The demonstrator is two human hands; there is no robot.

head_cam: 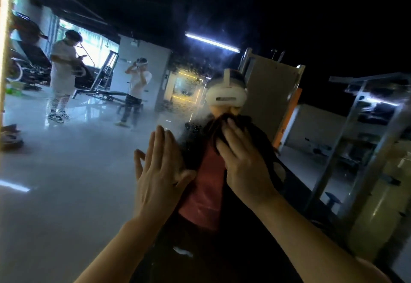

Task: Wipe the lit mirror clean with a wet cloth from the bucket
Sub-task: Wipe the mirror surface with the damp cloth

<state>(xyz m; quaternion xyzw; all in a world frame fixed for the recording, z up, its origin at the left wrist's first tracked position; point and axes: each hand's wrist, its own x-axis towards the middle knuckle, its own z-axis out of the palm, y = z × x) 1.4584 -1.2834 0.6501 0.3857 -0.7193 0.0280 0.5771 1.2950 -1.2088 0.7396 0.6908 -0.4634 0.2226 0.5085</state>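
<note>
My right hand [242,160] bunching a dark cloth [224,125] against the mirror [66,160], left hand [155,171] flat, fingers together, cloth's lower part hidden.

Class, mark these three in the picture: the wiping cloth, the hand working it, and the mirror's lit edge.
cloth [213,127], head view, on its dark folds above the fingers.
right hand [244,167], head view, on its back.
mirror's lit edge [3,38], head view, on the glowing strip at far left.
</note>
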